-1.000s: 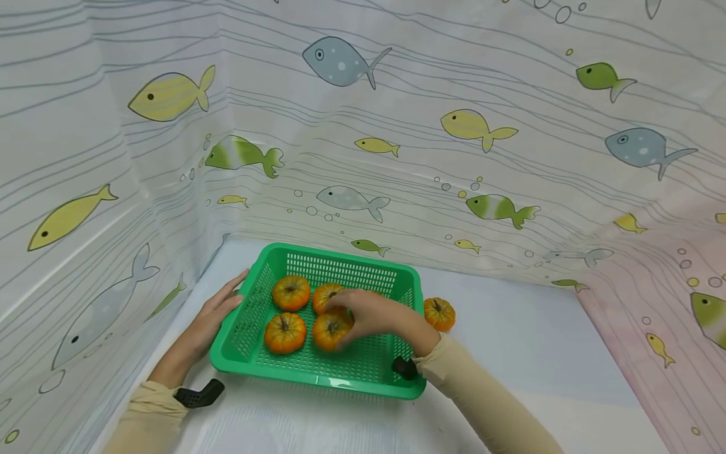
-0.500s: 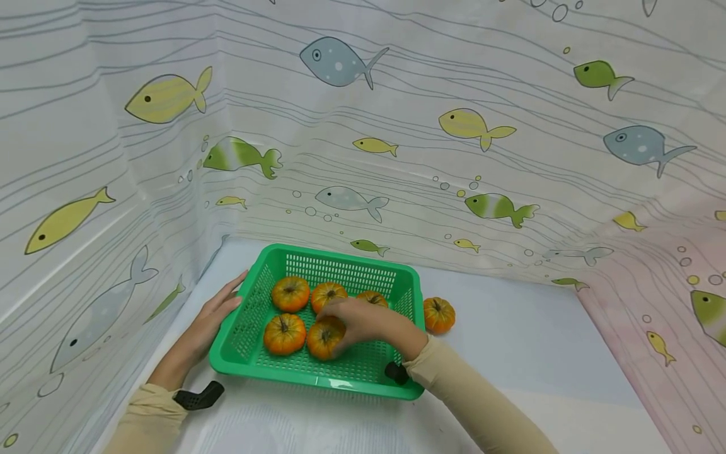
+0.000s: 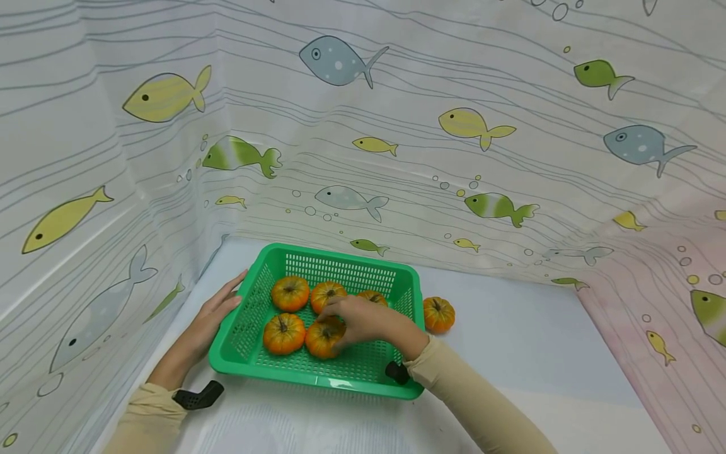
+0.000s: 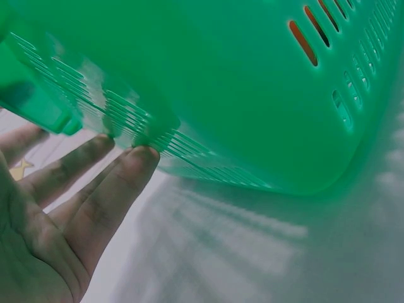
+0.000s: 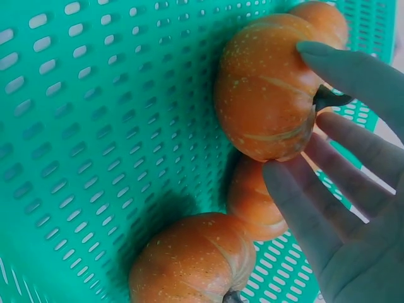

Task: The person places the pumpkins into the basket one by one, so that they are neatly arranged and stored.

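Observation:
In the head view, several small orange pumpkins sit inside a green slotted plastic basket [image 3: 272,373]. My right hand [image 3: 363,318] reaches over the right side and holds the front-middle pumpkin [image 3: 321,340] between thumb and fingertips. The right wrist view shows the thumb on one side of that pumpkin [image 5: 265,88], a fingertip at the other, and the palm away from it. To its left lies another pumpkin [image 3: 284,334]. My left hand [image 3: 210,321] rests against the basket's left side; in the left wrist view its straight fingertips touch the slotted wall [image 4: 136,120].
One pumpkin [image 3: 439,314] stands outside the basket, by its right wall. The white table surface [image 3: 510,340] extends to the right. A fish-patterned curtain [image 3: 420,183] encloses the back and both sides.
Within the basket, my right hand and the front-middle pumpkin have shifted slightly left and toward the front, then nearly stopped. A back pumpkin shows more clearly. My left hand has stayed in place.

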`<state>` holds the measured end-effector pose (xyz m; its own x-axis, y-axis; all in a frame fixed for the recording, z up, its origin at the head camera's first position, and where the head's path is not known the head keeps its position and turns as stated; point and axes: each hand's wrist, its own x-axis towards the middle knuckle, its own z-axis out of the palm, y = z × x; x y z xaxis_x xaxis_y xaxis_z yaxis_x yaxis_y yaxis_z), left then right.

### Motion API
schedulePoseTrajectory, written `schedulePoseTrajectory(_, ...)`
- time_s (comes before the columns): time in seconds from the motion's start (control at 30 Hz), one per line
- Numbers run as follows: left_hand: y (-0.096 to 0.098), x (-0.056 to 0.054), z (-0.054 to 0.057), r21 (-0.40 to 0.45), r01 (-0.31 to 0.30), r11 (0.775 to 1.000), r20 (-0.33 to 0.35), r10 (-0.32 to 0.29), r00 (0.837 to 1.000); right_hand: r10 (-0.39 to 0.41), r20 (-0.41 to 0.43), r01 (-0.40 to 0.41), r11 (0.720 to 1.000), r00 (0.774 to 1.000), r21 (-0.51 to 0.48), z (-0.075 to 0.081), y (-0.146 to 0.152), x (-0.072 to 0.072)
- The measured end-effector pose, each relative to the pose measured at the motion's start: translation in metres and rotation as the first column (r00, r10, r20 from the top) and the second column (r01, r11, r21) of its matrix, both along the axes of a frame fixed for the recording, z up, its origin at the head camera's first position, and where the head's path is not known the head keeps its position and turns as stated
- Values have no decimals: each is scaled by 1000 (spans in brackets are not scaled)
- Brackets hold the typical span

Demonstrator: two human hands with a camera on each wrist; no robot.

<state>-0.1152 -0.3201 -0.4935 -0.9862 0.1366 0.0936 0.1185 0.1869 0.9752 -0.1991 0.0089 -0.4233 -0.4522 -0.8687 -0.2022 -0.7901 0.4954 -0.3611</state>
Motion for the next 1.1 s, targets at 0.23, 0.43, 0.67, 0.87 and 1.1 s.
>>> schedulePoseTrajectory(0.23, 0, 0, 0, -3, -5, 1000, 0, 5, 1000, 0, 2, 0, 1000, 1000, -7, 0, -1, 0)
schedulePoseTrajectory(0.43, 1, 0, 1, -11, -6, 1000, -4, 6, 1000, 9, -4, -9, 1000, 1000, -13, 0, -2, -1)
schedulePoseTrajectory(0.67, 1, 1, 2, -16, -7, 1000, -3, 7, 1000, 7, -4, -7, 1000, 1000, -13, 1, -3, 0)
schedulePoseTrajectory(0.87, 1, 0, 1, -12, -6, 1000, 0, 6, 1000, 9, -8, -9, 1000, 1000, -15, -1, -3, -1)
schedulePoseTrajectory(1.1, -1, -1, 0, 1, 2, 1000, -2, -2, 1000, 3, -10, -3, 1000, 1000, -14, -1, -2, -1)
